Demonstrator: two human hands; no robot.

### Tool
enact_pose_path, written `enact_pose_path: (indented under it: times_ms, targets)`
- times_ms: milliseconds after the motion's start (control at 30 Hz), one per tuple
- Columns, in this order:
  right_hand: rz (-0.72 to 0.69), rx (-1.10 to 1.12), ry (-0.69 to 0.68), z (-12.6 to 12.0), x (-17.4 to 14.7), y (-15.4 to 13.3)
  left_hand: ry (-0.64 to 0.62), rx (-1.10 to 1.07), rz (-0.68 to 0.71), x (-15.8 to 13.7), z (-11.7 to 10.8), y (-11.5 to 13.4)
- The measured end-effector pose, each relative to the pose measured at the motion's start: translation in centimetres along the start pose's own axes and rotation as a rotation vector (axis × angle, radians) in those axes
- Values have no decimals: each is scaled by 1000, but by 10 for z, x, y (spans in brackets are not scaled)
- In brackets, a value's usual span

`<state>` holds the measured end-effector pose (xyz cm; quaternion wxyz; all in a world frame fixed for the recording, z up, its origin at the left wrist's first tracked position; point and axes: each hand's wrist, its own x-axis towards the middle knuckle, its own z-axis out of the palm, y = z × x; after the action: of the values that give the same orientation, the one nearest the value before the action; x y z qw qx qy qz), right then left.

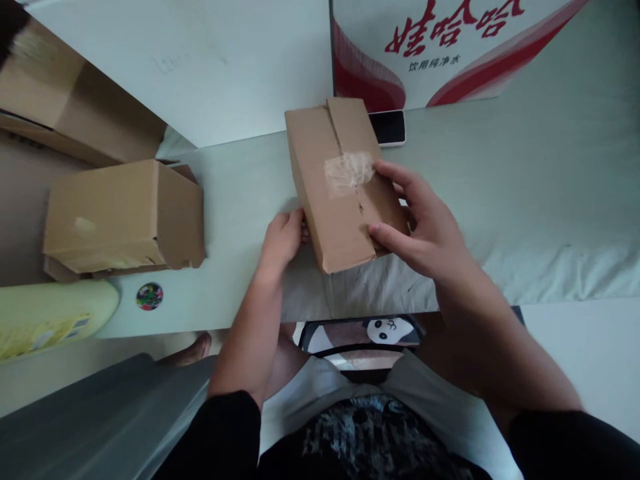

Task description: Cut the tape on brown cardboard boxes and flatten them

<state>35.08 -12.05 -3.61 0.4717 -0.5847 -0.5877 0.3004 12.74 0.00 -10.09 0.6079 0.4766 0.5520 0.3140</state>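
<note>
A small brown cardboard box is in front of me, with clear tape across the seam on its upper face. My right hand grips the box's right side, with thumb and index finger on the upper face and the other fingers partly hidden behind the edge. Against the lower left side of the box, my left hand is closed. Its fingertips are tucked by the cardboard, and what they hold, if anything, is hidden. Just behind the box lies a phone-like device with a dark screen.
Another cardboard box sits at the left, near a pale yellow-green container and a round colourful sticker. A white carton with red lettering and a white panel stand behind. Pale cloth covers the surface.
</note>
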Motion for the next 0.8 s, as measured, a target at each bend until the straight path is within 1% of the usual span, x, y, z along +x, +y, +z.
enact_pose_path:
  times_ms: [33, 67, 100, 133, 167, 200, 233, 267, 333, 367, 400, 433, 467, 500, 533, 567, 600, 667, 700, 733, 767, 800]
  targets:
    - [-11, -6, -11, -1, 0, 0, 36, 123, 56, -2, -5, 6]
    - [-25, -15, -23, -1, 0, 0, 96, 230, 151, -5, -8, 12]
    - [-40, -23, -40, -1, 0, 0, 181, 276, 283, -9, -11, 18]
    - [-59, -28, -65, -1, 0, 0, 267, 264, 435, -15, -13, 25]
    - [-81, -28, -97, 1, 0, -1, 336, 209, 578, -21, -14, 30]
    - [-106, -24, -135, 3, 0, -2, 344, 167, 695, -28, -14, 36]
    - [-134, -16, -174, 6, 0, -3, 311, 149, 800, -35, -13, 40]
    - [-163, -6, -209, 10, 0, -4, 237, 177, 874, -41, -12, 44]
    - [-209, 18, -244, 15, 2, -6, 50, 288, 925, -48, -10, 49]
    - [-204, 31, -217, 16, 4, -6, -16, 339, 914, -50, -10, 50]
    - [-165, 37, -141, 14, 6, -4, -50, 378, 892, -50, -10, 51]
    - [-91, 22, -8, 11, 8, -2, -56, 405, 873, -49, -10, 51]
    - [13, -26, 159, 6, 11, 2, -44, 424, 869, -47, -11, 50]
    - [136, -112, 321, 0, 13, 8, -33, 447, 884, -45, -12, 48]
    - [257, -234, 447, -7, 15, 14, -29, 472, 914, -42, -14, 47]
    - [359, -378, 482, -13, 17, 21, -31, 491, 950, -40, -15, 45]
    - [442, -518, 432, -19, 18, 28, -37, 504, 986, -38, -17, 42]
    - [546, -717, 213, -24, 17, 39, -48, 519, 1038, -35, -19, 39]
    - [574, -772, 108, -24, 17, 43, -48, 523, 1052, -34, -19, 38]
    - [590, -805, 33, -22, 16, 46, -44, 526, 1063, -35, -18, 38]
    - [599, -824, -14, -20, 16, 47, -40, 531, 1069, -36, -17, 38]
    - [606, -834, -30, -17, 17, 47, -34, 538, 1071, -38, -15, 39]
